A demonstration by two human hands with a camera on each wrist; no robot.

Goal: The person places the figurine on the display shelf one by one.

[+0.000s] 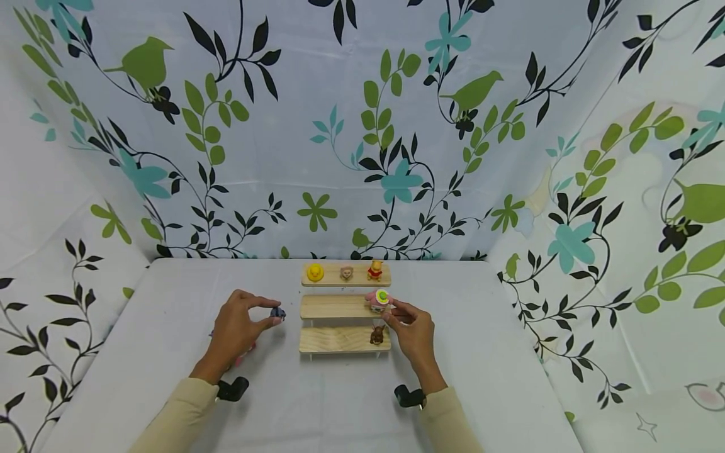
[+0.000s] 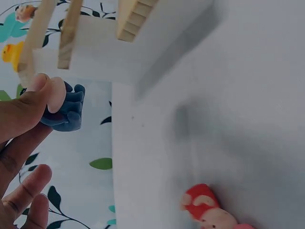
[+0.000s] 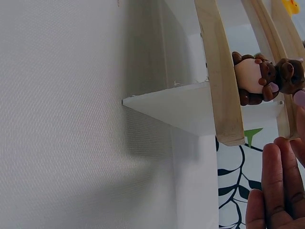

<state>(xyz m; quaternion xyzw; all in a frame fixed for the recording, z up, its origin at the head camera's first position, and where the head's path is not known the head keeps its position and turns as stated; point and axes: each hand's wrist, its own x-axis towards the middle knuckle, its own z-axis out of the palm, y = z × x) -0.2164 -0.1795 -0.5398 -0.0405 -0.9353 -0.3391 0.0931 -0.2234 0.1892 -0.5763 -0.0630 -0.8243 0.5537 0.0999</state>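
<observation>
Between thumb and forefinger, my left hand [image 1: 240, 324] pinches a small dark blue figurine [image 1: 277, 313] left of the stepped wooden stand. The left wrist view shows this blue toy [image 2: 66, 112] with a pale round part. At the right end of the stand's middle shelf [image 1: 334, 307], my right hand [image 1: 416, 330] holds a pink figurine [image 1: 378, 301] with a yellow-green and white top by thumb and fingers. Just below, a brown figurine [image 1: 377, 335] sits on the front shelf [image 1: 340, 341]; its pale belly shows in the right wrist view.
On the back shelf [image 1: 331, 277] stand a yellow duck [image 1: 314, 272], a small tan-faced figurine [image 1: 347, 273] and a yellow bear in red [image 1: 375, 270]. A red and pink figurine [image 2: 202, 202] lies on the white table, mostly hidden under my left hand in the head view. Patterned cloth hangs behind.
</observation>
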